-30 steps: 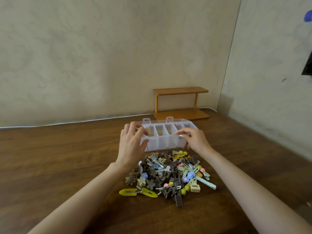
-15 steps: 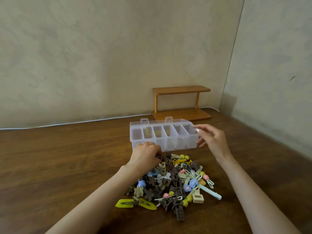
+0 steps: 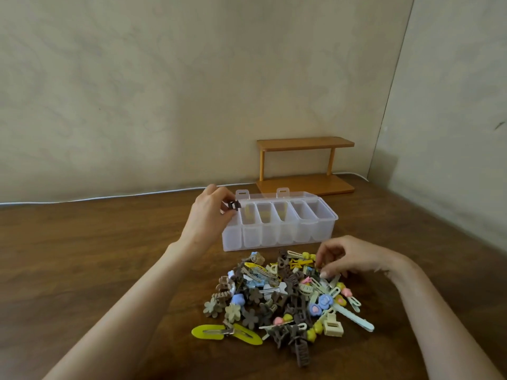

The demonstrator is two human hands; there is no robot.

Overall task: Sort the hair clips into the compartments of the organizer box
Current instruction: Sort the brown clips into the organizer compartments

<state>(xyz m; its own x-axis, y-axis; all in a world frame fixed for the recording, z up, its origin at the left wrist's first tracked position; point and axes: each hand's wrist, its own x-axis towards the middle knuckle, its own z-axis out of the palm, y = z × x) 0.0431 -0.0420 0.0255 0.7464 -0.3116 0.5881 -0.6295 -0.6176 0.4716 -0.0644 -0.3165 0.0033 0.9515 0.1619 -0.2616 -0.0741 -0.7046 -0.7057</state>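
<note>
A clear plastic organizer box (image 3: 315, 231) with several narrow compartments stands open in the middle of the brown table. My left hand (image 3: 210, 215) pinches a small dark brown claw clip (image 3: 233, 205) above the box's leftmost compartment. In front of the box lies a mixed pile of hair clips (image 3: 285, 297) in brown, yellow, blue, pink and pale green. My right hand (image 3: 348, 257) is down at the pile's right rear edge, fingers curled and pinching among the clips there; what it holds is hidden.
A small wooden two-tier shelf (image 3: 304, 165) stands against the wall behind the box. A white cable (image 3: 109, 197) runs along the table's back edge. A large yellow snap clip (image 3: 227, 333) lies at the pile's front left.
My left hand has risen from the pile to the box's left end with a brown clip. My right hand has dropped from the box's right end to the pile.
</note>
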